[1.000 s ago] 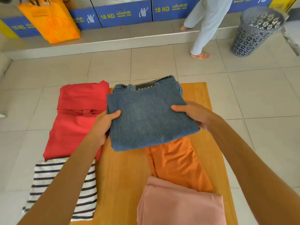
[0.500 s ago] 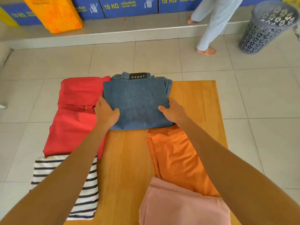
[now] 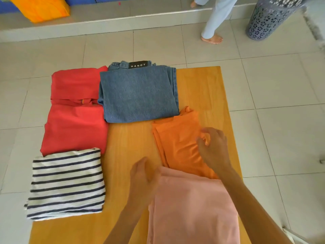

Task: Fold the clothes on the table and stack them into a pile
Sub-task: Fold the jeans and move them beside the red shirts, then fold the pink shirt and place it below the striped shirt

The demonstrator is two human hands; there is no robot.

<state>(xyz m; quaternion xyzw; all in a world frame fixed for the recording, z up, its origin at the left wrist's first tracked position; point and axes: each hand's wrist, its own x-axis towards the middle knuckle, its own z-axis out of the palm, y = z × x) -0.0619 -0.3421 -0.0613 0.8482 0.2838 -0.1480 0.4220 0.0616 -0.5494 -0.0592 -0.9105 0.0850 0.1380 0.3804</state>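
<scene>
Folded blue jeans (image 3: 139, 95) lie at the far middle of the wooden table (image 3: 202, 88), with nobody touching them. An orange garment (image 3: 177, 143) stretches from below the jeans toward me, and a pink garment (image 3: 191, 208) overlaps its near end. My right hand (image 3: 213, 148) rests on the orange cloth, its curled fingers gathering a fold of it. My left hand (image 3: 143, 175) hovers blurred at the pink garment's left edge, fingers relaxed. A red garment (image 3: 75, 111) lies folded at the left, with a folded striped shirt (image 3: 66, 184) in front of it.
A person (image 3: 213, 20) in light trousers stands barefoot on the tiled floor beyond the table. A grey perforated laundry basket (image 3: 269, 18) stands at the far right. An orange bag (image 3: 40, 7) sits on the raised step at the far left.
Both hands set the folded jeans down at the far middle and let go. They drew back toward me, the right onto the orange garment, the left to the pink one.
</scene>
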